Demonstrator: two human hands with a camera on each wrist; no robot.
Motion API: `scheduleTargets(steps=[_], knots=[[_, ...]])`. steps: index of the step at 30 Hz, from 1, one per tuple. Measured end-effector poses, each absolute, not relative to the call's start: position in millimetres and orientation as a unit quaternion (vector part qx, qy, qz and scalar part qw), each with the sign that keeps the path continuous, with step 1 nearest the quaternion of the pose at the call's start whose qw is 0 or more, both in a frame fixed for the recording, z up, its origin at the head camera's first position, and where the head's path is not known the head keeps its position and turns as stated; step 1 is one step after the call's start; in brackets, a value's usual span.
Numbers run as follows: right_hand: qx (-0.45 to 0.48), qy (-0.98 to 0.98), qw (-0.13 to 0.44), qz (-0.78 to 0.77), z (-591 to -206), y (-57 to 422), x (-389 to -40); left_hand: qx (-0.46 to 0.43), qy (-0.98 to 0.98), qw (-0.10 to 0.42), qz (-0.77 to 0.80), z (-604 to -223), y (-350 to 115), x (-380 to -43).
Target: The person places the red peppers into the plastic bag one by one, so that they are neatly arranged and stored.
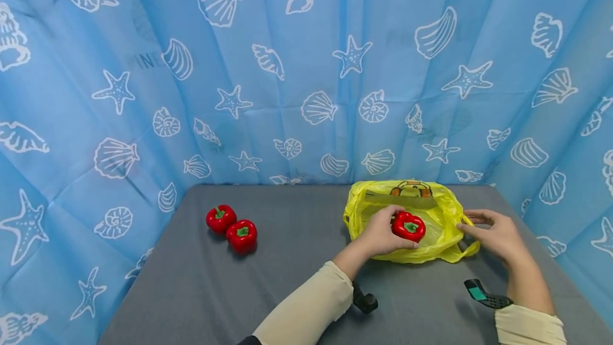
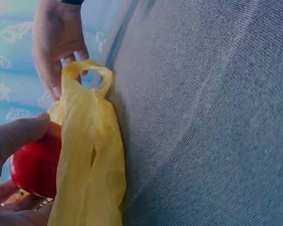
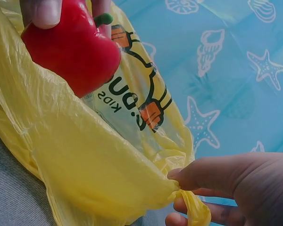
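A red bell pepper (image 1: 408,227) with a green stem is gripped in my left hand (image 1: 383,232), over the mouth of a yellow plastic bag (image 1: 353,212). In the right wrist view the pepper (image 3: 75,52) is partly behind the bag's near wall. My right hand (image 1: 498,236) pinches the bag's right edge near a handle loop, between thumb and fingers (image 3: 203,174). The left wrist view has the pepper (image 2: 35,160) between my left thumb and fingers, beside the bag (image 2: 92,150).
Two more red bell peppers, one (image 1: 221,219) behind the other (image 1: 241,236), sit on the left of the grey table (image 1: 297,276). A blue curtain (image 1: 287,68) with white shell prints hangs behind and along the sides. Dark devices are strapped at both wrists.
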State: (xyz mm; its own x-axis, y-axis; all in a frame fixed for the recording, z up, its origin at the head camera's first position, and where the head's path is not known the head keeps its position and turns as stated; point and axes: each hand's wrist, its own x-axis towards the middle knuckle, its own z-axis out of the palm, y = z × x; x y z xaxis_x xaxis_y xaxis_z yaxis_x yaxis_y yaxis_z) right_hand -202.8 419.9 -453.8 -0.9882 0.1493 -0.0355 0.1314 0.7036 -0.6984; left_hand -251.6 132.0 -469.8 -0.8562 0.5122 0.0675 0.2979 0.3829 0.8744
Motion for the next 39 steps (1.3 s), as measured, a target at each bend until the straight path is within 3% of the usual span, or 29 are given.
scheduleTargets(steps=[29, 39], knots=[[-0.075, -0.924, 0.013, 0.376, -452, 422, -204, 0.215, 0.837, 0.121, 0.489, -470, 128, -246], [-0.074, -0.923, 0.011, 0.378, -455, 422, -204, 0.215, 0.821, 0.115, 0.516, -474, 147, -240]])
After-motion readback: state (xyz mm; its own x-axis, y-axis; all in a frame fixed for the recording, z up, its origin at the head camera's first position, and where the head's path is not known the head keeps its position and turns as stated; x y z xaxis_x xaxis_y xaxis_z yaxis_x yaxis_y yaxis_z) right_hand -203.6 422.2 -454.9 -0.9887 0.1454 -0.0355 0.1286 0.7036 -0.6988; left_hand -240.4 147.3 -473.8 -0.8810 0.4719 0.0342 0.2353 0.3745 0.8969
